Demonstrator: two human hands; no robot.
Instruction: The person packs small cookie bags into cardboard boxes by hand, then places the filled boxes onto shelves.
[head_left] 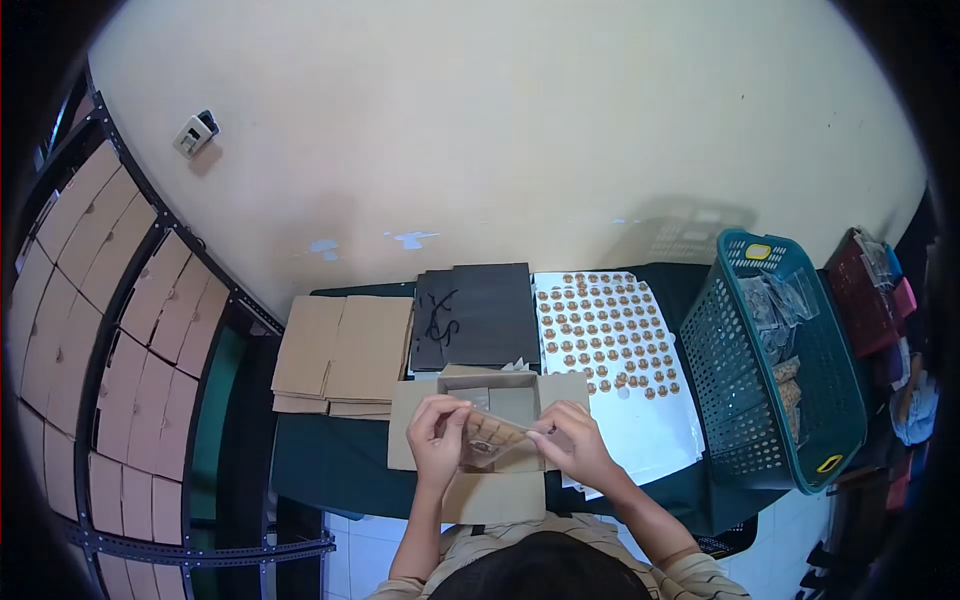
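Observation:
Between my two hands is a clear plastic pack with brown contents and what looks like a round label. My left hand grips its left end, thumb on the near side. At the right end, the fingers of my right hand pinch the pack's edge. Below it stands an open cardboard box with its flaps folded outward. The pack and my hands hide part of the box's inside. To the right of the box lies a white sheet with rows of round brown stickers.
Flattened cardboard boxes are stacked at the table's left. Black sheets with a dark strap-like item lie behind the box. A green basket holding plastic packs stands right. Shelves of cartons line the left side.

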